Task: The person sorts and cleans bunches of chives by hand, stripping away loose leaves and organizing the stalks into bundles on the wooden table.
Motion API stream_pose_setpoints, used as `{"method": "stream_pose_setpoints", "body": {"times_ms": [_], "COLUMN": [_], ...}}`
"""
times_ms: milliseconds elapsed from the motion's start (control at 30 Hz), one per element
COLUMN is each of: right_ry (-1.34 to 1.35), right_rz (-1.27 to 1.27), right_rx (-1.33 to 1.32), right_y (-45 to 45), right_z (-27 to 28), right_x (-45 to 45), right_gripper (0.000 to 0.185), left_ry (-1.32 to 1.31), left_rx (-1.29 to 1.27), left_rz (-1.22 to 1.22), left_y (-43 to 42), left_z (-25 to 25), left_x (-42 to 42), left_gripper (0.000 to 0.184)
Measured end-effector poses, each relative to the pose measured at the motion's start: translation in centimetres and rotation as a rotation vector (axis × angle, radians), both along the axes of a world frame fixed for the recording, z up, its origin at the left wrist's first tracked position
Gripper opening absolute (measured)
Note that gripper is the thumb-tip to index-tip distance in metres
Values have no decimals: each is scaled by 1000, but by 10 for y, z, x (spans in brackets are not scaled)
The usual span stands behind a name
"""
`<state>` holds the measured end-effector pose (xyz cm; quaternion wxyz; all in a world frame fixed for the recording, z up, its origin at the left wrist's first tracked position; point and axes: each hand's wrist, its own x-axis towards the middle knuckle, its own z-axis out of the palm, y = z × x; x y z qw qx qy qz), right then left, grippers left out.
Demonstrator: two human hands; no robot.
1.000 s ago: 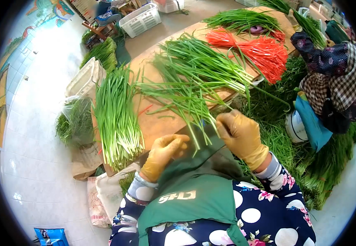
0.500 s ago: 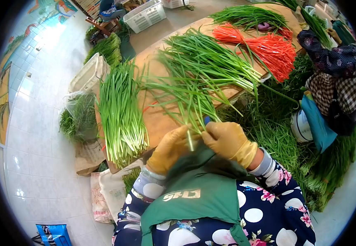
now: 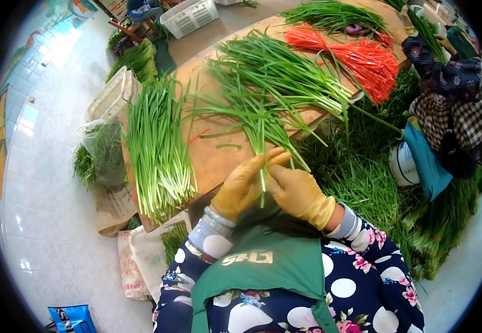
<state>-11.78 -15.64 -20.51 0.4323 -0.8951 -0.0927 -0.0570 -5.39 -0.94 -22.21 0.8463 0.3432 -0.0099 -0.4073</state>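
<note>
found green stalks (image 3: 258, 143) between left hand (image 3: 240, 187) and right hand (image 3: 297, 192), across left fingers (image 3: 276, 157), lengthwise away from apron (image 3: 252, 247), with pale ends (image 3: 262, 193) nearest. observed left fingers extended, right fingers (image 3: 276, 183) curled; cannot tell whether pinching.

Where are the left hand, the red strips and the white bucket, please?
Left hand (image 3: 236, 188): head view, middle of the hand.
Red strips (image 3: 371, 71): head view, on the wide end.
White bucket (image 3: 402, 166): head view, on its side wall.
</note>
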Motion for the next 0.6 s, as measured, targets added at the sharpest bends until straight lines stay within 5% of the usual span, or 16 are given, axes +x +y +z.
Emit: {"method": "stream_pose_setpoints", "body": {"times_ms": [133,200,300,433,500,533,600], "right_ry": [242,491,816,876,842,818,429], "right_rz": [44,181,205,234,50,-26,-88], "right_rx": [168,601,820,774,879,796,-436], "right_y": [-4,-6,-30,-70,-97,-114,-126], "right_z": [-7,-2,11,23,18,-12,-46], "right_x": [-1,-4,-19,-56,-78,-85,-96], "right_gripper": [32,34,35,34,33,27,23], "left_ry": [-91,-50,-51,14,31,45,96], "left_rx": [55,51,38,-110,-116,-114,-177], "left_rz": [56,-60,15,242,227,196,140], "left_y": [7,13,6,1,8,10,6], "left_z": [1,5,18,-2,2,3,1], "left_x": [-5,-3,-17,-8,-8,-9,-15], "left_gripper": [39,34,27,26,26,26,29]}}
